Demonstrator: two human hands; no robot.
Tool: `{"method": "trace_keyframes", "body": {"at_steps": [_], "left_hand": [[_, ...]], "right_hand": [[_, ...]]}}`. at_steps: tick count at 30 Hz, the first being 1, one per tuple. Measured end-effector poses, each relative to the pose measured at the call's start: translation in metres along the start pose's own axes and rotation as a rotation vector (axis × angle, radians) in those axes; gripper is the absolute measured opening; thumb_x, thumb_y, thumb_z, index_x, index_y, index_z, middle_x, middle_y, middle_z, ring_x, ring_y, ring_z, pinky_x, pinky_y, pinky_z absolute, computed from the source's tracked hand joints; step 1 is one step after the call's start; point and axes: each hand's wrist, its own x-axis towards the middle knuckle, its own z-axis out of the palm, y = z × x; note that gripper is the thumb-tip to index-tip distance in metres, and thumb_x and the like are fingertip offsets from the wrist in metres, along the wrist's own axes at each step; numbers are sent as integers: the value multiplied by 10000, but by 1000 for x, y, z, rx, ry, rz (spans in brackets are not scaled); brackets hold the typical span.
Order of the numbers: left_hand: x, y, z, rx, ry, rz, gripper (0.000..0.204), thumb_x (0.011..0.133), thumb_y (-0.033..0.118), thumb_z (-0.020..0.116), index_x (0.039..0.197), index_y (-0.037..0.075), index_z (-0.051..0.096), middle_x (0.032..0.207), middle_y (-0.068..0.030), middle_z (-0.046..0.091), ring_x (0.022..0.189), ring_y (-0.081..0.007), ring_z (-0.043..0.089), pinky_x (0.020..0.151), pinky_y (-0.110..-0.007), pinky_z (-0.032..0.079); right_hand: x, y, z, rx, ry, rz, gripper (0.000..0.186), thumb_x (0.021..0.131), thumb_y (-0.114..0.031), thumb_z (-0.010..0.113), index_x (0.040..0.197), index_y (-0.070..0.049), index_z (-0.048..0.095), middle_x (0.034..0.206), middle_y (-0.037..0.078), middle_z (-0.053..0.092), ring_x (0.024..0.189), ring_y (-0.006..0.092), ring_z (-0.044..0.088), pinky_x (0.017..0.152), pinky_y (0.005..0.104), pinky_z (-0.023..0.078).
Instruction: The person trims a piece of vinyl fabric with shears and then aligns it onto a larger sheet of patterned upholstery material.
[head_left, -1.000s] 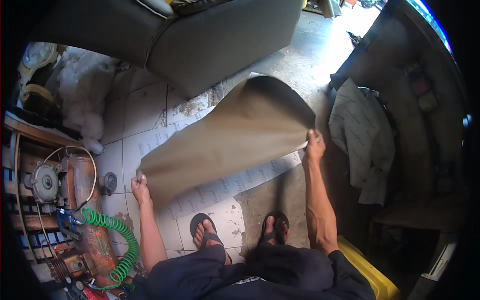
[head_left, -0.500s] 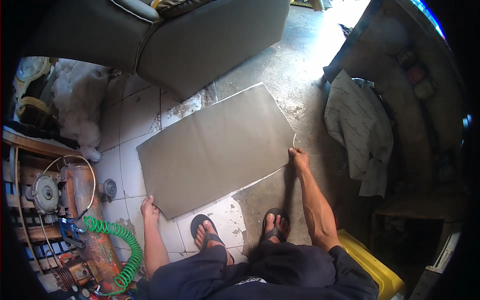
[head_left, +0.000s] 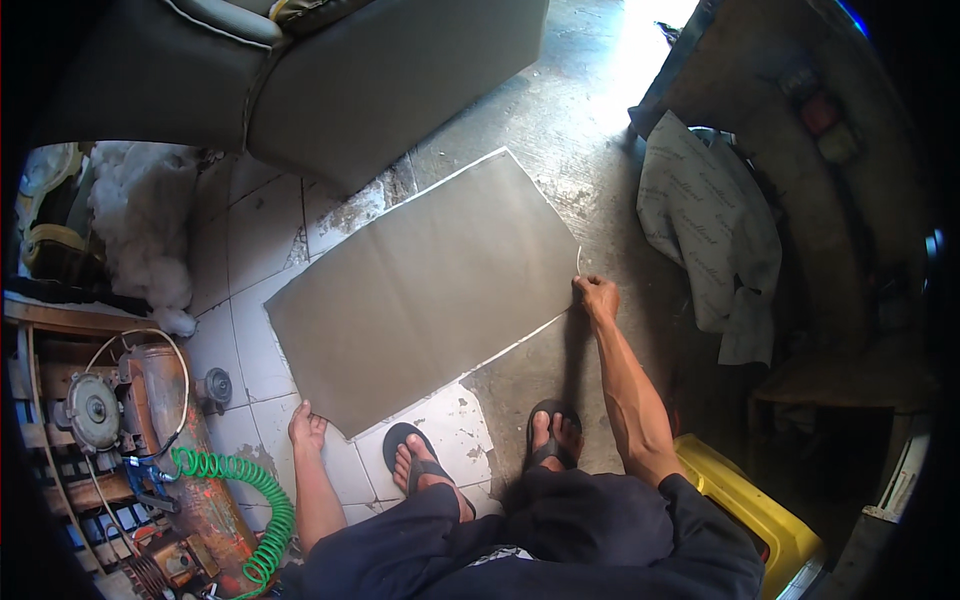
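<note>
A flat, roughly rectangular sheet of grey-brown fabric with a pale edge lies spread across the middle of the frame, smooth and unwrinkled. The left hand, at lower left, pinches its near corner; the right hand, right of centre, grips the opposite corner, so the hands are well apart. Beneath is cracked white tile giving way to bare grey concrete floor. A grey upholstered sofa borders the sheet's upper edge; a rusty compressor with a green coiled hose crowds the lower left.
</note>
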Motion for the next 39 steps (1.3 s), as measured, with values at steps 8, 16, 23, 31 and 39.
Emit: {"method": "trace_keyframes", "body": {"at_steps": [8, 16, 23, 31, 39], "left_hand": [[-7, 1, 3, 37, -1, 25, 367, 976, 149, 585, 1311, 36, 487, 1252, -150, 581, 1172, -305, 573, 1013, -464, 472], [1, 2, -26, 84, 14, 37, 520, 932, 132, 644, 1392, 22, 428, 1368, -184, 523, 1274, -371, 498, 1080, -524, 393], [-15, 21, -3, 240, 52, 33, 349, 903, 131, 689, 1215, 40, 564, 1139, -124, 634, 1054, -266, 627, 943, -435, 522], [-38, 12, 12, 197, 112, 64, 199, 880, 69, 695, 1052, 47, 598, 936, -65, 671, 813, -196, 672, 778, -372, 569], [-29, 11, 10, 259, 151, 79, 194, 897, 83, 684, 1073, 45, 611, 948, -71, 676, 847, -185, 663, 772, -359, 566]], "right_hand": [[-12, -20, -20, -84, -29, 45, 365, 759, -331, 755, 1019, -76, 767, 918, 162, 740, 885, 272, 706, 821, 369, 518], [-4, -16, 6, -237, -16, -158, 328, 793, -316, 721, 990, -57, 761, 941, 189, 730, 889, 343, 702, 830, 415, 517], [2, -3, -5, -157, -142, 3, 441, 781, -414, 725, 1073, -85, 756, 911, 128, 742, 808, 234, 715, 778, 357, 540], [-5, -21, -14, -259, -97, -45, 440, 788, -388, 725, 1085, -63, 744, 884, 111, 734, 743, 186, 697, 739, 323, 543], [-15, -16, -13, -135, -110, -86, 409, 821, -352, 731, 1079, -35, 735, 895, 102, 731, 752, 190, 690, 691, 308, 585]]}}
